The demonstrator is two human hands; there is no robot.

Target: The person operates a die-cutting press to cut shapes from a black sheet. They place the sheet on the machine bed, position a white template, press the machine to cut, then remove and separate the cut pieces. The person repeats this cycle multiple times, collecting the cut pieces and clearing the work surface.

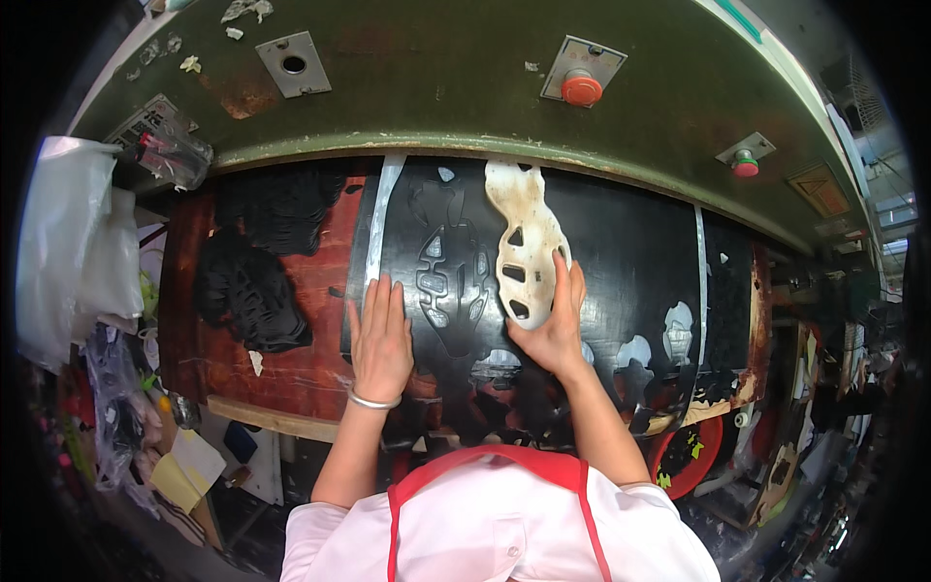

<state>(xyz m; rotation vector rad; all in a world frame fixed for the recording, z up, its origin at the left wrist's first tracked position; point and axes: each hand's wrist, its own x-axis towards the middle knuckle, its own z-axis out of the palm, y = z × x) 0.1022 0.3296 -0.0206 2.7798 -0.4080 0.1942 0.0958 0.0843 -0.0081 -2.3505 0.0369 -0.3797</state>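
The person's red apron (465, 475) is filling the lower edge. The left hand (380, 339) is lying flat, fingers spread, on the black rubber sheet (621, 252). The right hand (553, 325) is pressing open-palmed against the cream sole-shaped cutting die (524, 233), whose long axis is running away from the person

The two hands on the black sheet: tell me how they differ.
The left hand lies flat, fingers together, on the black sheet; the right hand presses the cream cutting die. The left wrist wears a silver bangle; the right wrist is bare. Both are bare hands reaching under the green press.
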